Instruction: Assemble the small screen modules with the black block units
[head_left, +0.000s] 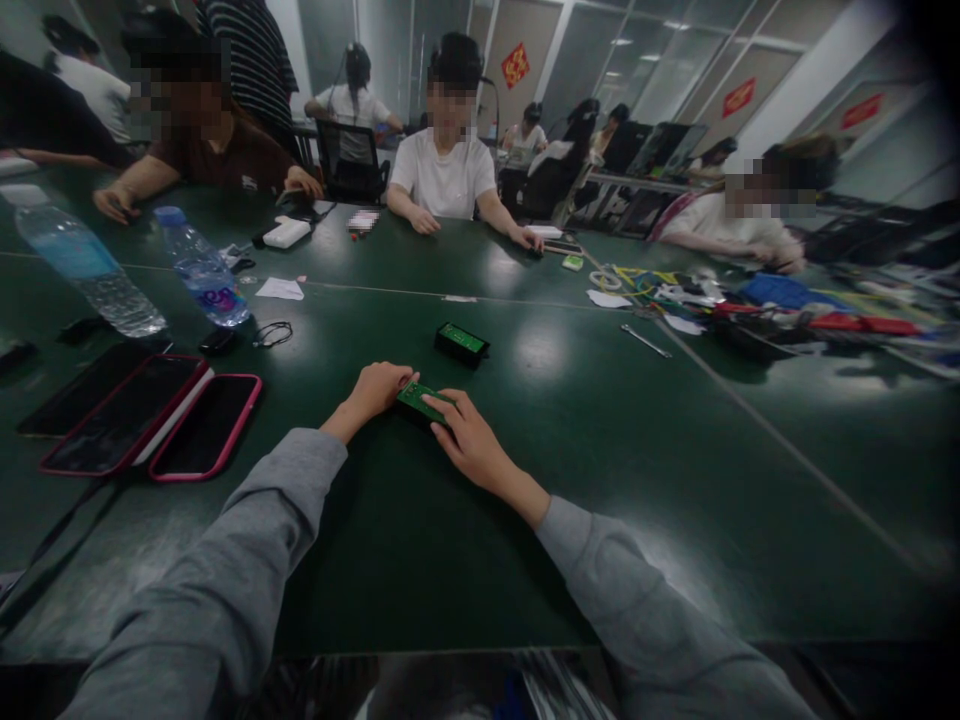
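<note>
A green circuit board (414,393) is between my two hands, low over the table. My left hand (377,388) is closed, with its fingertips pinching the board's left end. From the right, my right hand (478,442) holds the other end, fingers laid across the top and the thumb at the near edge. My hands and the dim light hide the board's underside. Just beyond it, apart from both hands, a black open case (461,343) with a green board inside rests on the table.
The dark green table (600,450) spreads all round. To the left lie phones (206,425) and two water bottles (202,268). A wrench (645,341) and a tangle of cables (780,310) lie on the right. Several people (450,165) sit across the table.
</note>
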